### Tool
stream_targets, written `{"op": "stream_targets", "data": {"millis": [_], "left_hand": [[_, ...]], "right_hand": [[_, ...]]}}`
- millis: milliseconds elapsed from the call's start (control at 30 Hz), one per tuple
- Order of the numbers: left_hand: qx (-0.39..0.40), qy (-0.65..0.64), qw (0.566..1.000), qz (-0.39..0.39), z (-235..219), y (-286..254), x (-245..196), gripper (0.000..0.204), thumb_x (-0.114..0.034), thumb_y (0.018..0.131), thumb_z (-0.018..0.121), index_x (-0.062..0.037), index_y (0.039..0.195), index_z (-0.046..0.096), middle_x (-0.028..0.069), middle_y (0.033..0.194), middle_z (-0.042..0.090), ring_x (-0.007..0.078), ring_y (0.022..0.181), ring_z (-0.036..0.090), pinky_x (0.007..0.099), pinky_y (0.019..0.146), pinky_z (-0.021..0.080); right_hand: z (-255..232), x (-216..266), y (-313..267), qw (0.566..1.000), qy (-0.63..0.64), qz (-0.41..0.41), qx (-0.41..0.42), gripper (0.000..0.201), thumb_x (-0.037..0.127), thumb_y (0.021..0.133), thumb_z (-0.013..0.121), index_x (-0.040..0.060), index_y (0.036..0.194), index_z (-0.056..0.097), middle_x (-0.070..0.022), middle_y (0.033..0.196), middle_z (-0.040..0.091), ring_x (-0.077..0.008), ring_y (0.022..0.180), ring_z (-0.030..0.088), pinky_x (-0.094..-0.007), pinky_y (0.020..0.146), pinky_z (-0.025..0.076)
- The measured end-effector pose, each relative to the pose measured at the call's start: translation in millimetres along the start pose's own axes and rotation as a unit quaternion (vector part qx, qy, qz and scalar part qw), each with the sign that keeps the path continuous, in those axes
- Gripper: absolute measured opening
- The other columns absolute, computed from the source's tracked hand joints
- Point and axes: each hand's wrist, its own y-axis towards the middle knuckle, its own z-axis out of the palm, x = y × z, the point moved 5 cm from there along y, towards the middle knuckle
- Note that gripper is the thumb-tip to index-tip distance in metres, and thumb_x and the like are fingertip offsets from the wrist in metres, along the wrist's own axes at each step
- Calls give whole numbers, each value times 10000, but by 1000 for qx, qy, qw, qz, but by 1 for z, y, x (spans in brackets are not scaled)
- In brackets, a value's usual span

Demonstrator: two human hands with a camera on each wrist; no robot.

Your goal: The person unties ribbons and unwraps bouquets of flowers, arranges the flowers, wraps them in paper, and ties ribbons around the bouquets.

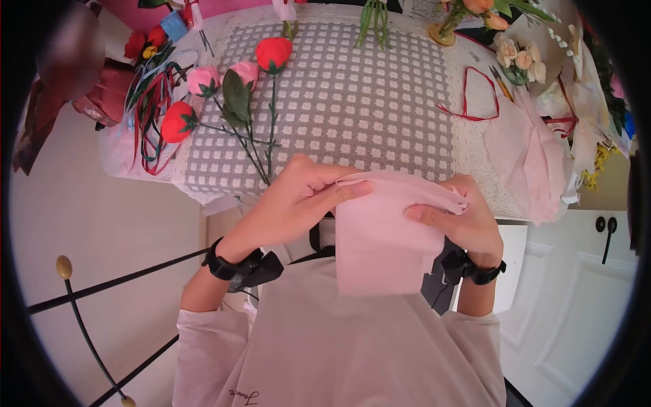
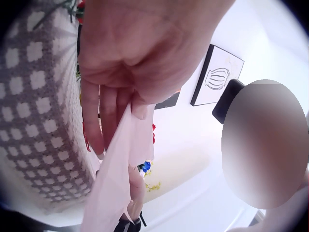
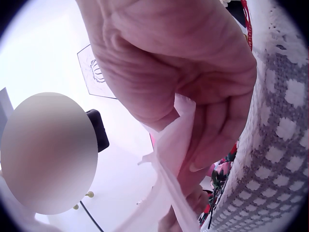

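A folded sheet of pale pink paper hangs between both hands in front of the chest, just past the table's near edge. My left hand pinches its upper left corner between thumb and fingers. At the upper right, my right hand grips the gathered edge, thumb on the near face. In the left wrist view the paper drops from the left thumb; the right wrist view shows the paper bunched in the right hand.
A checked cloth covers the table. Red and pink roses lie at its left, beside tangled ribbons. To the right are a red ribbon loop, pink wrapping and pale flowers. Green stems lie at the far edge.
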Motion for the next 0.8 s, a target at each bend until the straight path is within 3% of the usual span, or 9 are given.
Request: {"op": "stream_targets", "data": {"millis": [33,200,267,367,500,567,600,667,800], "left_hand": [[6,-17,1000,8,0,-1,0,271,-183,1037,679,46,1168,739,-15,671,598,27,622,401,258,514,321],[-7,-30,999,23,0,-7,10,261,-184,1037,678,52,1125,746,-6,660,591,33,613,414,254,518,338],[-9,-9,999,39,-3,-10,9,262,-187,1038,677,56,1107,747,-7,656,588,37,609,415,254,517,337],[-4,15,999,36,-6,-12,12,259,-188,1042,674,59,1078,744,-14,670,600,44,608,444,253,518,366],[-21,-64,998,11,-3,-13,12,284,-204,1061,650,59,1034,752,13,713,671,52,633,577,251,576,503],[-40,-103,994,-2,-1,-12,12,300,-210,1069,640,62,1016,755,27,734,697,59,652,622,254,608,548],[-54,-97,994,-4,-1,-12,11,315,-218,1074,632,65,1011,754,35,750,712,67,670,645,255,629,567],[-70,-91,993,-6,-2,-13,11,330,-227,1079,623,69,1007,753,44,765,726,76,689,668,257,650,585],[-96,-70,993,16,-6,-13,9,325,-224,1079,623,73,1024,743,45,776,727,73,695,673,256,648,588]], "right_hand": [[1,-2,1,1000,-13,-9,4,238,185,888,855,-25,840,753,48,708,657,-22,651,519,-248,559,398],[4,-7,2,999,-23,-19,33,251,199,878,862,-20,825,750,57,680,629,-14,647,485,-262,550,378],[7,-12,1,998,35,-44,39,281,209,872,869,-14,780,725,69,638,579,-21,628,447,-272,536,355],[6,-15,-1,1000,-15,6,26,330,231,872,874,-14,742,696,68,605,531,-35,610,418,-282,525,332],[7,-9,-3,997,-60,-35,-24,366,251,875,876,-20,725,680,62,596,511,-45,599,402,-286,521,314],[9,-5,-2,999,-39,18,9,280,57,789,910,21,714,642,62,661,537,-44,642,481,-266,561,361],[9,-6,-2,999,-39,18,10,280,57,789,910,21,714,642,62,661,537,-44,642,481,-266,561,361],[10,-5,-2,998,-60,-10,22,352,247,883,874,-27,754,694,54,614,545,-38,610,434,-285,530,353],[18,-10,-5,999,34,-10,-6,336,247,882,874,-35,791,715,55,649,591,-27,632,480,-266,546,390]]}}
